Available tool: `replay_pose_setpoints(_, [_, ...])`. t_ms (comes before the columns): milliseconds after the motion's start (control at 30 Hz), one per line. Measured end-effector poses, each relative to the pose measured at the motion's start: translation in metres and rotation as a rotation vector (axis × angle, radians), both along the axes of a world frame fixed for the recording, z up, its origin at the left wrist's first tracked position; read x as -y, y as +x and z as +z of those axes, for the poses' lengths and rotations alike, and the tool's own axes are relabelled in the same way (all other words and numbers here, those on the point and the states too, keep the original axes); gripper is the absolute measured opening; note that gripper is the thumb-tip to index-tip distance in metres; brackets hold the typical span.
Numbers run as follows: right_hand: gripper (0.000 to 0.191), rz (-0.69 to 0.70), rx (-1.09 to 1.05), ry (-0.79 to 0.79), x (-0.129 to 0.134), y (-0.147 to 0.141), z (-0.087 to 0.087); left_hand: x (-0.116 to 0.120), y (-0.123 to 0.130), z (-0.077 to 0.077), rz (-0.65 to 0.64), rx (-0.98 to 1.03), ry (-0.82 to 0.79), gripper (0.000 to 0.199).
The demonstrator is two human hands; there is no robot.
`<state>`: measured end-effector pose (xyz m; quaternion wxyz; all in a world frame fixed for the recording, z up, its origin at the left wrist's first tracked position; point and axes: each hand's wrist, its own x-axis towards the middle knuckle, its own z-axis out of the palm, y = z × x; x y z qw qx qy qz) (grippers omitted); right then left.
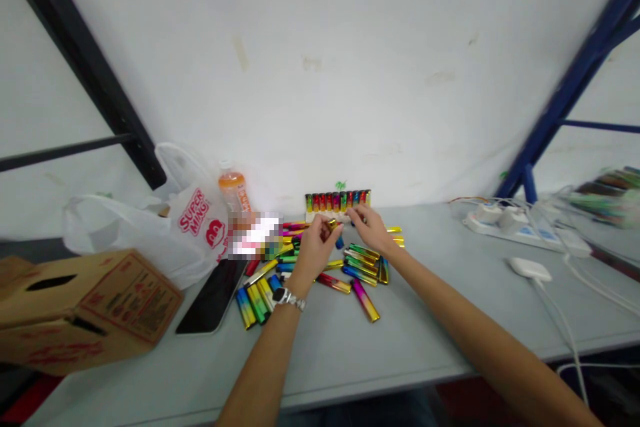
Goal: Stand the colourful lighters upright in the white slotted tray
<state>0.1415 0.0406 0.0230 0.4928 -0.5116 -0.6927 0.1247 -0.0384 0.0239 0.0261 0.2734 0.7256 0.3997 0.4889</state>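
My left hand (316,247), with a wristwatch (289,297) at its wrist, is closed around a shiny lighter (333,223) whose gold end shows between the fingers. My right hand (369,230) is close beside it on the right, fingertips pinched together; what they hold, if anything, is too small to make out. Below and around both hands lie loose metallic lighters (361,264) in gold, green, blue and pink. One pink-and-gold lighter (365,301) lies apart in front. Behind my hands, a row of lighters (339,201) stands upright in a pale holder against the wall.
On the left are a cardboard box (90,307), a white plastic bag (185,227), a dark phone (214,299) and an orange drink bottle (234,190). To the right, a power strip (525,230) and a white charger (530,269) trail cables across the grey table (400,353).
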Motion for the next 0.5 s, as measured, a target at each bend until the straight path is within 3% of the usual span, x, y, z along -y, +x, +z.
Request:
replay_pose_setpoints(133, [0.044, 0.189, -0.292, -0.151, 0.033, -0.014, 0.0, 0.005, 0.006, -0.005, -0.148, 0.253, -0.14, 0.033])
replay_pose_setpoints(233, [0.04, 0.255, -0.542, -0.219, 0.042, -0.022, -0.004, 0.01, 0.006, -0.01, -0.23, 0.287, -0.214, 0.035])
replay_pose_setpoints(333, [0.039, 0.205, -0.688, -0.203, 0.042, -0.025, -0.007, 0.014, 0.003, -0.013, -0.247, 0.111, -0.179, 0.032])
replay_pose_setpoints(500, [0.045, 0.135, -0.67, -0.159, 0.042, -0.027, -0.008, 0.017, 0.0, -0.011, -0.192, -0.182, -0.009, 0.024])
